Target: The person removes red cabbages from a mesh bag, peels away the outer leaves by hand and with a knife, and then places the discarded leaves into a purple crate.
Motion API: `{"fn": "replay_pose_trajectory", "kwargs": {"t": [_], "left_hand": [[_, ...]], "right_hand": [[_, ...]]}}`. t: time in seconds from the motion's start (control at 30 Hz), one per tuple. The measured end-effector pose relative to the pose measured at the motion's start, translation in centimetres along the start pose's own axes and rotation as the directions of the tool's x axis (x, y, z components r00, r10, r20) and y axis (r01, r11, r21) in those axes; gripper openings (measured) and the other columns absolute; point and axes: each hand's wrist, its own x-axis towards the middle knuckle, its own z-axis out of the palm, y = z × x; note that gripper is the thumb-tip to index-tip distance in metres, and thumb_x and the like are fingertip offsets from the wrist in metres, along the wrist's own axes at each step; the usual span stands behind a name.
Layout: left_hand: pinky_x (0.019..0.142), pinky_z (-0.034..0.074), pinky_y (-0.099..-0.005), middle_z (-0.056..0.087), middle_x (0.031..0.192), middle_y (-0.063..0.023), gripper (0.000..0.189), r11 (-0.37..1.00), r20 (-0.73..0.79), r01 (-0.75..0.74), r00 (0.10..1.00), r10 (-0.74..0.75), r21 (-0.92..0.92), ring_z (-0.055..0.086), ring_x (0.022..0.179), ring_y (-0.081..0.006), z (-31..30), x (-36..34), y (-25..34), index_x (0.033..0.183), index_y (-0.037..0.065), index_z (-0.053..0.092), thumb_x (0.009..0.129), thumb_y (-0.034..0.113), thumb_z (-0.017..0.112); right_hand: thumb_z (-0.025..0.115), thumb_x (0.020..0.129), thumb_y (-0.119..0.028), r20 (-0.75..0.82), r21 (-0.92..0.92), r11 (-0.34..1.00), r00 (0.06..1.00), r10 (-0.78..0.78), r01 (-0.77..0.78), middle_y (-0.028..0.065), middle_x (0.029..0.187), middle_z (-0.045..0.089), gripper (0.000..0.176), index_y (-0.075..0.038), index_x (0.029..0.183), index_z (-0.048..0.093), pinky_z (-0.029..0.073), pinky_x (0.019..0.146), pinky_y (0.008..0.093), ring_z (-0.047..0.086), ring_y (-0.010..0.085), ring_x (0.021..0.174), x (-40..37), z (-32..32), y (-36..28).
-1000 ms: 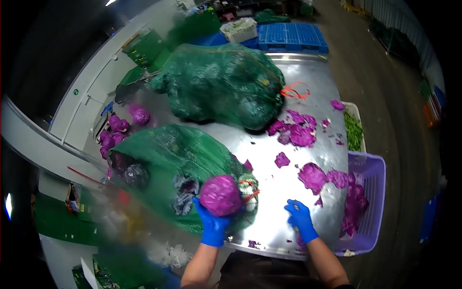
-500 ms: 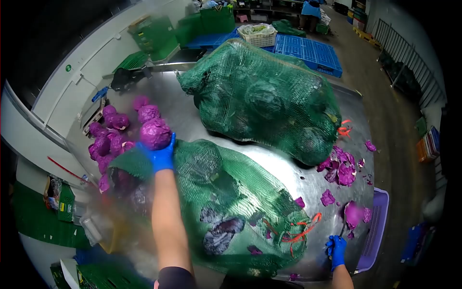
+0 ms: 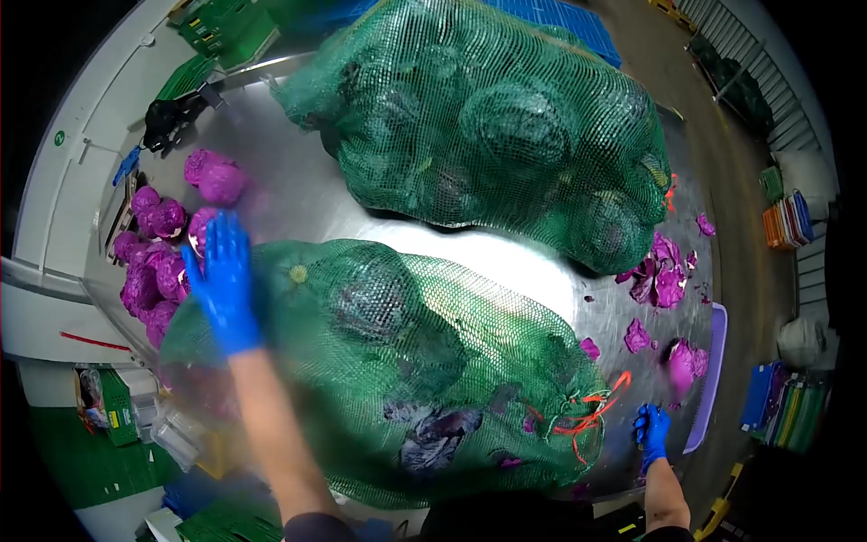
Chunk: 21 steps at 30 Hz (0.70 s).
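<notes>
My left hand (image 3: pixel 226 285), in a blue glove, is open with its fingers stretched out, and overlaps a red cabbage (image 3: pixel 199 233). Beside it, a pile of peeled red cabbages (image 3: pixel 149 271) sits at the table's left end, with two more cabbages (image 3: pixel 217 178) just behind. My right hand (image 3: pixel 652 432), also blue-gloved, is closed near the table's right edge; I cannot tell what its curled fingers hold. Between my hands lies a partly filled green mesh bag (image 3: pixel 488 334) with orange-red ties (image 3: pixel 591 415). Close to my right hand are a purple cabbage piece (image 3: pixel 684 366) and loose leaves (image 3: pixel 637 336).
A full green mesh sack of cabbages (image 3: pixel 515 126) lies across the back of the metal table (image 3: pixel 271 149). More peeled leaves (image 3: pixel 666 275) are at its right end. A purple crate (image 3: pixel 711 379) stands against the right edge, and a blue pallet (image 3: pixel 569 32) is behind.
My left hand has moved left and let go of the cabbage it held, its fingers now straightened. My right hand stays closed by the table's edge. The view has tilted down.
</notes>
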Motion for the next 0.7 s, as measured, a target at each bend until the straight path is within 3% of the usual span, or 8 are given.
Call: {"fn": "replay_pose_trajectory", "kwargs": {"t": [0.13, 0.27, 0.3, 0.37, 0.43, 0.53, 0.6, 0.7], "left_hand": [[0.068, 0.056, -0.0428, 0.068, 0.088, -0.0234, 0.032, 0.749, 0.305, -0.006, 0.916, -0.262, 0.662, 0.067, 0.073, -0.0354, 0.7, -15.0, -4.0, 0.093, -0.003, 0.067, 0.093, 0.028, 0.058], [0.067, 0.053, -0.0454, 0.070, 0.078, -0.0184, 0.035, -0.229, -0.549, 0.512, 0.656, -0.519, 0.828, 0.068, 0.072, -0.0359, -6.9, -20.4, -1.9, 0.090, -0.002, 0.069, 0.086, 0.032, 0.062], [0.070, 0.052, -0.0452, 0.069, 0.084, -0.0196, 0.030, -0.433, -0.432, 0.231, 0.782, -0.450, 0.871, 0.067, 0.077, -0.0366, -6.1, -19.7, -3.2, 0.094, -0.001, 0.069, 0.086, 0.027, 0.062], [0.077, 0.052, -0.0448, 0.068, 0.095, -0.0219, 0.022, -0.880, -0.152, -0.175, 0.952, -0.265, 0.441, 0.065, 0.086, -0.0381, -4.4, -18.4, -5.7, 0.101, 0.002, 0.069, 0.087, 0.017, 0.061], [0.083, 0.050, -0.0455, 0.067, 0.101, -0.0217, 0.026, -0.678, 0.435, -0.317, 0.900, 0.005, 0.664, 0.064, 0.093, -0.0370, 2.8, -16.0, -8.6, 0.106, 0.002, 0.068, 0.088, 0.020, 0.061], [0.095, 0.046, -0.0453, 0.064, 0.116, -0.0221, 0.040, -0.561, 0.248, -0.296, 0.955, -0.162, 0.773, 0.060, 0.107, -0.0377, 2.7, -8.5, -13.2, 0.118, 0.002, 0.064, 0.092, 0.033, 0.059], [0.086, 0.048, -0.0472, 0.065, 0.103, -0.0230, 0.040, -0.611, 0.590, -0.576, 0.779, -0.211, 0.542, 0.061, 0.096, -0.0406, 1.8, -7.0, -15.7, 0.108, 0.001, 0.065, 0.091, 0.037, 0.059], [0.084, 0.049, -0.0484, 0.065, 0.104, -0.0225, 0.042, -0.633, 0.559, -0.484, 0.824, -0.098, 0.604, 0.061, 0.094, -0.0401, 0.9, -8.4, -16.8, 0.106, 0.003, 0.066, 0.088, 0.041, 0.062]], "right_hand": [[0.056, 0.097, -0.021, -0.015, 0.030, 0.999, 1.000, 0.010, -0.010, 0.0045, 0.071, 0.064, 0.019, -0.006, 0.086, 0.062, 0.036, 0.032, 0.0251, 0.051, 0.0122, 0.040, 0.0, -0.3, 0.2], [0.054, 0.097, -0.023, 0.017, 0.018, 1.000, 1.000, 0.017, -0.017, 0.0058, 0.063, 0.061, 0.023, -0.006, 0.084, 0.061, 0.034, 0.032, 0.0250, 0.049, 0.0126, 0.037, -0.8, 0.1, -0.9], [0.054, 0.098, -0.024, 0.023, 0.006, 1.000, 1.000, 0.014, -0.014, 0.0062, 0.061, 0.060, 0.024, -0.006, 0.084, 0.061, 0.034, 0.032, 0.0251, 0.048, 0.0127, 0.036, -1.2, 0.4, -1.6], [0.054, 0.098, -0.027, 0.041, 0.011, 1.000, 0.999, -0.001, 0.000, 0.0068, 0.056, 0.059, 0.027, -0.006, 0.082, 0.061, 0.033, 0.032, 0.0253, 0.046, 0.0132, 0.035, -1.1, 0.9, -2.1], [0.053, 0.097, -0.029, 0.054, 0.047, 0.998, 0.998, -0.039, 0.037, 0.0073, 0.053, 0.057, 0.029, -0.006, 0.081, 0.061, 0.032, 0.031, 0.0257, 0.045, 0.0137, 0.033, -0.4, 0.9, -1.2], [0.054, 0.097, -0.030, 0.050, 0.092, 0.992, 0.995, -0.087, 0.083, 0.0073, 0.052, 0.056, 0.031, -0.006, 0.079, 0.060, 0.032, 0.031, 0.0270, 0.044, 0.0145, 0.033, -0.6, 0.9, -1.2], [0.054, 0.098, -0.030, 0.063, 0.124, 0.988, 0.993, -0.104, 0.095, 0.0071, 0.052, 0.055, 0.031, -0.005, 0.079, 0.060, 0.033, 0.032, 0.0277, 0.044, 0.0147, 0.033, -0.4, 0.4, -0.6], [0.053, 0.098, -0.029, 0.057, 0.164, 0.978, 0.989, -0.138, 0.127, 0.0069, 0.052, 0.055, 0.031, -0.005, 0.079, 0.060, 0.033, 0.032, 0.0280, 0.044, 0.0146, 0.033, 0.0, 0.8, -0.4]]}}
